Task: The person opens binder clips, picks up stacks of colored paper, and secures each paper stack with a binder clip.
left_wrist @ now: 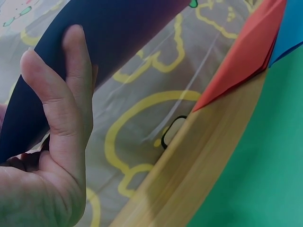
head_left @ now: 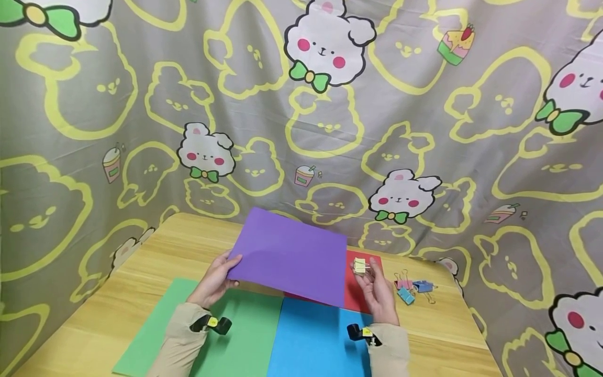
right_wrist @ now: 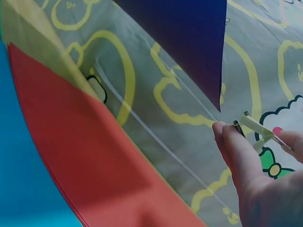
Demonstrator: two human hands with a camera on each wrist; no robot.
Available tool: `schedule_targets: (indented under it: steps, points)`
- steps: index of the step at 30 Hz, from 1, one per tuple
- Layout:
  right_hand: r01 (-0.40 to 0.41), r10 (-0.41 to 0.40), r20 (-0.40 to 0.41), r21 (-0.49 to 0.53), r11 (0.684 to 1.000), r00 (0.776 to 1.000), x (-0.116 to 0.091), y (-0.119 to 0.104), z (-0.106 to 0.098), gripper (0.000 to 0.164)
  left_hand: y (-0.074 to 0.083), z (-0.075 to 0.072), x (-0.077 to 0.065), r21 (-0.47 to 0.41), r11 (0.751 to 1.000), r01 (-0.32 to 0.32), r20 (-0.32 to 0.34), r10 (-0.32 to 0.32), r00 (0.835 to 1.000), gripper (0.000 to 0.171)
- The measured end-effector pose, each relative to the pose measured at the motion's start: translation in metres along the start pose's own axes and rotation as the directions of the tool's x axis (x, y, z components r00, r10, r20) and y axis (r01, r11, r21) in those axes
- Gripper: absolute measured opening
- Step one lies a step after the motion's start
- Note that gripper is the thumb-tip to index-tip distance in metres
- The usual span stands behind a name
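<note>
A stack or sheet of purple paper (head_left: 292,254) is held tilted above the table, its left edge gripped by my left hand (head_left: 216,280). The thumb lies on top and the fingers go underneath, as the left wrist view shows with the paper's dark underside (left_wrist: 118,33). Just beyond the paper's right edge, my right hand (head_left: 378,297) pinches a pale yellow binder clip (head_left: 360,265). In the right wrist view the clip (right_wrist: 255,125) sits between thumb and fingers, close to the purple corner but apart from it.
Green paper (head_left: 245,330) and blue paper (head_left: 315,335) lie side by side on the wooden table (head_left: 443,335). Red paper (head_left: 355,288) lies behind the blue, partly covered. Pink, blue and teal binder clips (head_left: 406,296) sit at the right. A patterned curtain (head_left: 264,120) hangs behind.
</note>
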State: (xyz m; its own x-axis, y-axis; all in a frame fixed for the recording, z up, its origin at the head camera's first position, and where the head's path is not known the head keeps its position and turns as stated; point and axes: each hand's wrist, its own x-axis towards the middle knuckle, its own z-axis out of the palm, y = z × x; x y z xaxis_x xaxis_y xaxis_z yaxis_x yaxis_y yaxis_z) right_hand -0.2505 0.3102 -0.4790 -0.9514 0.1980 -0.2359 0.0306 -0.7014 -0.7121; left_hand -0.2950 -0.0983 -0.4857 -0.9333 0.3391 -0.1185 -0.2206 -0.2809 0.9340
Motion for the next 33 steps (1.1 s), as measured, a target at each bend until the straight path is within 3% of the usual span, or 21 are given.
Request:
schedule_targets:
  steps: [10, 19, 27, 33]
  points:
    - [-0.013, 0.006, 0.092, 0.076, 0.997, 0.996, -0.002, 0.008, 0.004, 0.021, -0.004, 0.007, 0.0, 0.022, 1.0, 0.012, 0.004, -0.012, 1.0, 0.059]
    - [-0.03, 0.028, 0.019, 0.108, 0.994, 0.999, -0.003, 0.011, 0.01, 0.021, -0.007, 0.011, 0.003, 0.023, 1.0, 0.011, 0.013, -0.011, 1.0, 0.058]
    - [-0.063, 0.051, 0.073, 0.18, 0.982, 0.996, -0.004, 0.015, 0.012, 0.019, -0.009, 0.015, 0.004, 0.014, 1.0, 0.012, 0.032, -0.012, 0.999, 0.06]
    - [-0.098, 0.088, 0.064, 0.164, 0.982, 0.994, -0.001, 0.012, 0.016, 0.022, -0.008, 0.02, 0.004, 0.006, 1.0, 0.017, 0.029, -0.017, 0.999, 0.06]
